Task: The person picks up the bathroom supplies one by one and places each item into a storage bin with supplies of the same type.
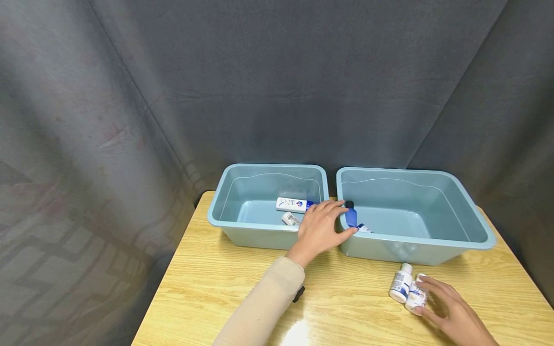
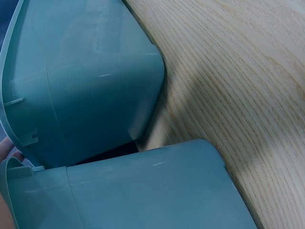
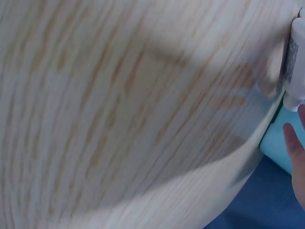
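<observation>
My left hand (image 1: 321, 225) reaches over the gap between two light-blue plastic bins, its fingertips and thumb at the rim of the right bin (image 1: 433, 242). Just beyond those fingertips, inside that bin, is a blue bottle (image 1: 349, 217) with a black cap. Beside it lies a small blue-and-white item (image 1: 364, 228), half hidden by the rim. My right hand (image 1: 454, 315) is at a white bottle (image 1: 416, 297) on the table, fingers near its cap and thumb by its base. A second white bottle (image 1: 401, 284) lies right beside it. The right wrist view shows extended fingers (image 3: 296, 148) close to the cap.
In the left bin (image 1: 255, 229) lie a white bottle with a blue cap (image 1: 292, 204) and a smaller white bottle (image 1: 291, 219). A small black object (image 1: 298, 294) shows beside the left sleeve. Grey curtain (image 1: 303, 96) hangs behind the wooden table (image 1: 195, 288).
</observation>
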Available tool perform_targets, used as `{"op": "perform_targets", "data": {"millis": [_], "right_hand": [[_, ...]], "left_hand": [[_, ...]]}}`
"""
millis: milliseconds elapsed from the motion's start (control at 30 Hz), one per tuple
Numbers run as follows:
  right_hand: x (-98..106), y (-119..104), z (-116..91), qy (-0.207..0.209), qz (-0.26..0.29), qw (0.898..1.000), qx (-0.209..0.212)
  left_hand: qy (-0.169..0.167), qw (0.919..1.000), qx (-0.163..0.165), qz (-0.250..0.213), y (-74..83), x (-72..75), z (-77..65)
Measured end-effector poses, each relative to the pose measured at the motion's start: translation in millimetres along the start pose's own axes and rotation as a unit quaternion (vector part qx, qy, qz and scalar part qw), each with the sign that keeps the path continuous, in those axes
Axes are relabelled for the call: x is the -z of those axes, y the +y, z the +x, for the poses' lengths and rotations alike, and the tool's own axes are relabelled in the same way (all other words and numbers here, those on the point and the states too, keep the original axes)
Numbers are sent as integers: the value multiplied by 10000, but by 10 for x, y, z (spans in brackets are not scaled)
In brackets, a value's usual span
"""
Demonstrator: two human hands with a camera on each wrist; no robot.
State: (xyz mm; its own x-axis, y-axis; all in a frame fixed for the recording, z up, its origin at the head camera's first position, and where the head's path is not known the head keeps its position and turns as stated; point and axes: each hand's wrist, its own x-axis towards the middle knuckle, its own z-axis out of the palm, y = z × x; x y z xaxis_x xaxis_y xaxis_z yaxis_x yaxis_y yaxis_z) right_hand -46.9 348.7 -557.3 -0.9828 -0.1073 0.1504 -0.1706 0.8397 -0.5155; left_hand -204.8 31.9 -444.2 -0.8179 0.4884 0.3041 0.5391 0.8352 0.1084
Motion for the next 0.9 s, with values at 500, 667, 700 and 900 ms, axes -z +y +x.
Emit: {"op": "perform_targets", "data": {"millis": [500,667,700,900], "right_hand": [[-45,-71,93,357,100,9988,-328],[-33,-86,109,228,253,9966,-751],[-38,-90,114,240,251,9960,-824],[-86,-129,171,457,123,9936,-1029]], "left_hand": [[-46,10000,-5,55,9,9,5],[-67,9999,-12,86,11,-1,3],[-70,9999,-10,98,11,-3,2],[-42,10000,-33,58,9,5,-2]]}}
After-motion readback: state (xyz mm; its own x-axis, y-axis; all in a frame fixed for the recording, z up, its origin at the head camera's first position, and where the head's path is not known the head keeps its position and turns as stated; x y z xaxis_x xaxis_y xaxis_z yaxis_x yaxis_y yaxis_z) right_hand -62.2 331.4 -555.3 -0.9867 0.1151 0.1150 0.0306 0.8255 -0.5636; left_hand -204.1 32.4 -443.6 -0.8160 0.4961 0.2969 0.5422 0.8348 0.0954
